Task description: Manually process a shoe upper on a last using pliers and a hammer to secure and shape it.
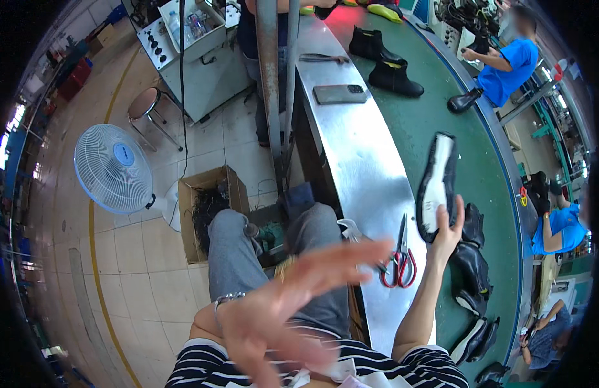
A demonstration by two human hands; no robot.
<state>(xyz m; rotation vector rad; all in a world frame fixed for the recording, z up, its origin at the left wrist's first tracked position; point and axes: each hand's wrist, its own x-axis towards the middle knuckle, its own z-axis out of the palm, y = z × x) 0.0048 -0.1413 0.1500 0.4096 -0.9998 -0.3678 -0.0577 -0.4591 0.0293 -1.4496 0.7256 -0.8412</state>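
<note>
Black shoe (436, 184), one: pale sole toward viewer, above the left edge of the green belt (479, 174), alongside the right edge of the metal bench (361, 161). Right hand (447, 234): at the shoe's near end, fingers spread; whether clamped, cannot tell. Left hand (264, 317): blurred, fingers apart, over the lap. Scissors (403, 242), red-handled: on the bench, near its right edge. Step, judged: one-handed shoe handling. Next move, judged: calls for sure finger contact.

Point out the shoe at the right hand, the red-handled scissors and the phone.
Shoe (436, 174): head view, middle of white underside.
Red-handled scissors (403, 247): head view, blades near pivot.
Phone (340, 95): head view, middle of upward face.
</note>
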